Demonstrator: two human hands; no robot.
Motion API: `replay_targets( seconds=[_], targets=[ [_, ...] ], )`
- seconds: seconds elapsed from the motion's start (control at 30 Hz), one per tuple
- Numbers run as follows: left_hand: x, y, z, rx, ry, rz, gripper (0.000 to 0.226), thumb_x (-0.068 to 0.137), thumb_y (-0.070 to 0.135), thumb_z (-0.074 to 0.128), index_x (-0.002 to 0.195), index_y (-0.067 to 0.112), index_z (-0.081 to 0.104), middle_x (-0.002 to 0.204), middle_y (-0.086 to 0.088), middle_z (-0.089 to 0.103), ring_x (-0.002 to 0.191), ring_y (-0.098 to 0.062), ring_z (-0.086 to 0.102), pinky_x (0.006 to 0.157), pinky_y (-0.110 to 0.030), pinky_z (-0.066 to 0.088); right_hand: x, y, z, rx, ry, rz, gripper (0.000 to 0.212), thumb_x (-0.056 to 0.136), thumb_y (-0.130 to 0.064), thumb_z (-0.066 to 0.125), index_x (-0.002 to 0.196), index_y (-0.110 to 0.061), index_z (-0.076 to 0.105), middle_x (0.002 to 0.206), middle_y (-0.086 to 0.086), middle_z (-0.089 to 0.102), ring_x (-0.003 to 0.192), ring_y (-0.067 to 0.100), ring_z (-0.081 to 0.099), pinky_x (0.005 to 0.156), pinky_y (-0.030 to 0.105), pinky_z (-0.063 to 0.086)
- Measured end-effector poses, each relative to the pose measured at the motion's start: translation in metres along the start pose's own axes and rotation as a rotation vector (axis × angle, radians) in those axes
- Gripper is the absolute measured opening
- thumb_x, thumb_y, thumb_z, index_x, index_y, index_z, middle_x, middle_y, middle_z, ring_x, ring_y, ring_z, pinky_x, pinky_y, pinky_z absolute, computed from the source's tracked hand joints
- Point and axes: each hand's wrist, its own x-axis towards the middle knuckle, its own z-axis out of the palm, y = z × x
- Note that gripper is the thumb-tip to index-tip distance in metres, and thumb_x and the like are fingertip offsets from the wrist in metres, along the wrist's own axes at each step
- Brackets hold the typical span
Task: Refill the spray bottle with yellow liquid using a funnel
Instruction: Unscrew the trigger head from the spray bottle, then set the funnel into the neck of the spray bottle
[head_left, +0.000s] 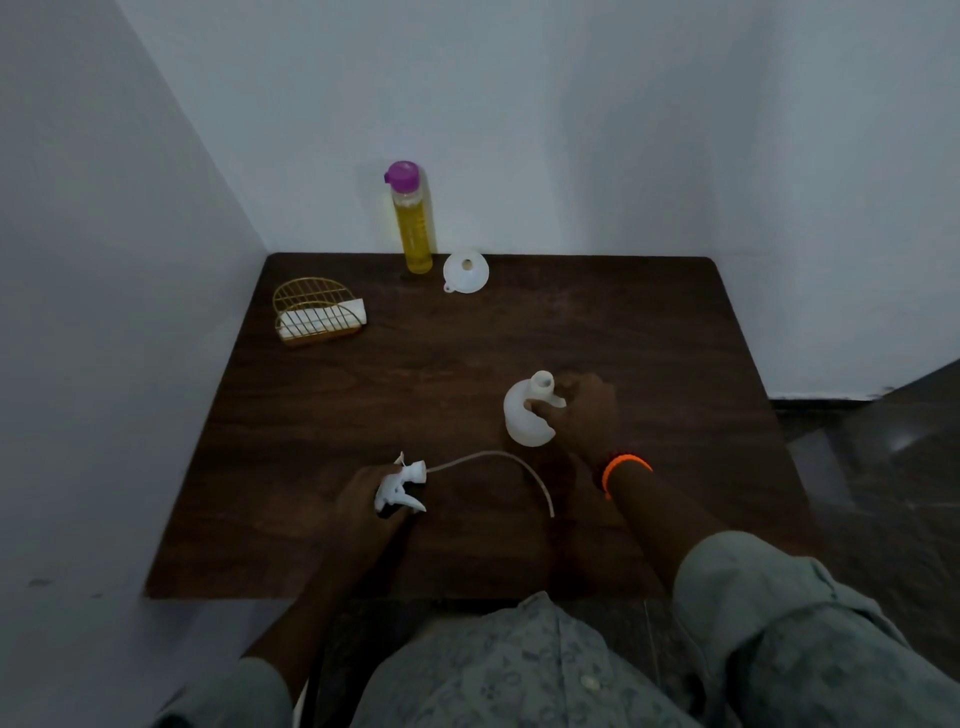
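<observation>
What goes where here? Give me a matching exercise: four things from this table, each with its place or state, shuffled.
Things:
1. spray head
2. spray bottle
3. funnel
4. yellow liquid bottle

States:
A. lying loose at the far edge of the table
B. held by the right hand, neck open
C. upright, purple cap on
D. gripped in the left hand, tube trailing

Pairs: 1-D, 2-B, 3-A, 4-C

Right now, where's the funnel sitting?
In the head view, the white funnel lies at the table's far edge by the wall, just right of the yellow liquid bottle, untouched by either hand.
</observation>
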Motion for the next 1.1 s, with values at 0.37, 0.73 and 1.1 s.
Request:
replay_targets(
  seconds=[0.37,0.73,1.1],
  targets=[
    [-0.006,-0.038,0.012,0.006,-0.106,-0.088,0.068,0.079,0.073,0.058,0.133,0.031,0.055,0.13,0.002,0.059,0.117,-0.026,0.058,0.108,-0.032,0.041,-0.006,-0.003,0.002,-0.006,-0.013,0.029,0.048,0.07,-0.046,0.082,0.109,-0.019,0.073,0.104,-0.002,0.071,0.096,0.015,0.064,0.083,0.032,0.051],
    [0.022,0.0,-0.001,0.014,-0.056,-0.181,0.071,0.079,0.076,0.058,0.122,0.02,0.065,0.124,0.008,0.058,0.111,-0.008,0.056,0.096,-0.031,0.05,-0.019,0.022,-0.022,0.023,0.047,0.035,0.05,0.078,-0.008,0.072,0.127,-0.008,0.064,0.124,0.012,0.068,0.112,0.022,0.062,0.097,0.035,0.049],
    [0.192,0.044,0.053,-0.022,0.12,-0.438,0.035,0.098,0.035,0.059,0.124,0.013,0.063,0.121,-0.007,0.066,0.113,-0.021,0.06,0.094,-0.025,0.038,0.107,0.03,-0.018,0.041,-0.009,0.128,0.041,0.082,-0.005,0.066,0.122,-0.002,0.067,0.119,0.016,0.07,0.112,0.032,0.064,0.101,0.039,0.047]
  ],
)
